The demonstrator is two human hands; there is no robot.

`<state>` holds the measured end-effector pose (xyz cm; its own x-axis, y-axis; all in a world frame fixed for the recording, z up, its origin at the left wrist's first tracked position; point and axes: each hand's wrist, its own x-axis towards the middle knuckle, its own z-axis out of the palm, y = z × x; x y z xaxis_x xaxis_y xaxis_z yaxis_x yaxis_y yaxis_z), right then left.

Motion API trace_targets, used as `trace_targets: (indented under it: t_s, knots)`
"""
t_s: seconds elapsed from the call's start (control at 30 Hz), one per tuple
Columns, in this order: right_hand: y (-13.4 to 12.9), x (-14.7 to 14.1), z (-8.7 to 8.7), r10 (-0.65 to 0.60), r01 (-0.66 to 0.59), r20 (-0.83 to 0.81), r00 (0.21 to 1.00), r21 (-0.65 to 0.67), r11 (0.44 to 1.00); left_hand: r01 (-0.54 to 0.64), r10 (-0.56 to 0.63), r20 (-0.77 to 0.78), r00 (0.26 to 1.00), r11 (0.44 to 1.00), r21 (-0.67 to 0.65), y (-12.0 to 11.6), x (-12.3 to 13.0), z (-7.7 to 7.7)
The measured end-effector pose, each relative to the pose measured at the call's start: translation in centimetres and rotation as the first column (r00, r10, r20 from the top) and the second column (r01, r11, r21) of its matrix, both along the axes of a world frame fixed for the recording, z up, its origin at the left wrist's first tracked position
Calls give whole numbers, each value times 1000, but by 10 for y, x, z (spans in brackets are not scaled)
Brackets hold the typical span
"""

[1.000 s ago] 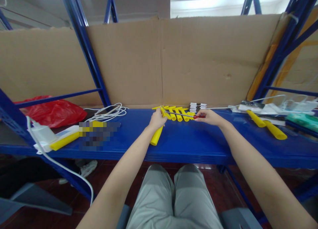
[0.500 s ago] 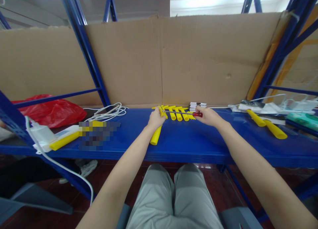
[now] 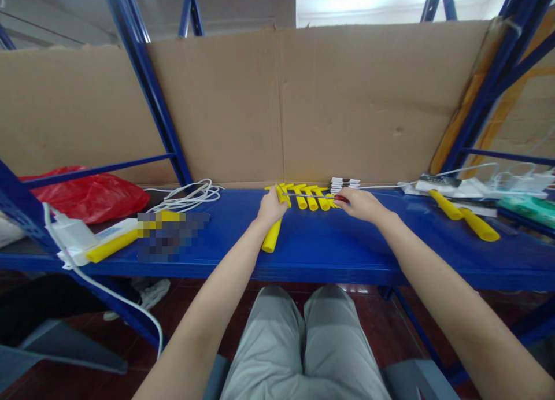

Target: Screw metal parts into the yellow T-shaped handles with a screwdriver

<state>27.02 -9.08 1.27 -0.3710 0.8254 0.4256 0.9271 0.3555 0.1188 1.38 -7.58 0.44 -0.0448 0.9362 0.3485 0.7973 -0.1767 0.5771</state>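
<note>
Far left of shelf: red plastic bag (image 3: 89, 195) against the cardboard backing (image 3: 277, 105); white adapter with cable (image 3: 71, 238) and a lone yellow tube (image 3: 111, 245) near the front edge.
Left of centre: coiled white cable (image 3: 188, 196) at the back, apart from the hands.
Left hand (image 3: 271, 208): clenched around a yellow handle piece (image 3: 272, 235), lower end slanting toward the front edge.
Behind the hands: row of yellow pieces (image 3: 310, 196) and a small white stack (image 3: 344, 185), tight against the backing.
Right hand (image 3: 361, 204): gripping a red-handled screwdriver (image 3: 318, 196), shaft lying level, tip at the top of the held piece.
Right side: two yellow tubes (image 3: 463, 216), white cables and boxes (image 3: 477, 186).
Open room: bare blue shelf (image 3: 329, 247) in front of both hands, up to the front edge.
</note>
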Motion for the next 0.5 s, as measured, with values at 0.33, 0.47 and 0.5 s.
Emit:
trace_targets:
  t_s: [0.33,0.47,0.5]
  knots:
    - [-3,-1,-4,-56,53,43,998,72,996,-6,5,-55,998,1000,-20,-1,0,1]
    - [-5,-2,-2,-91,85,54,994,110,990,13,-16,-74,997,999,-37,-1,0,1]
    - [-6,-2,-1,-89,82,55,995,114,990,24,-27,-74,997,999,-39,-1,0,0]
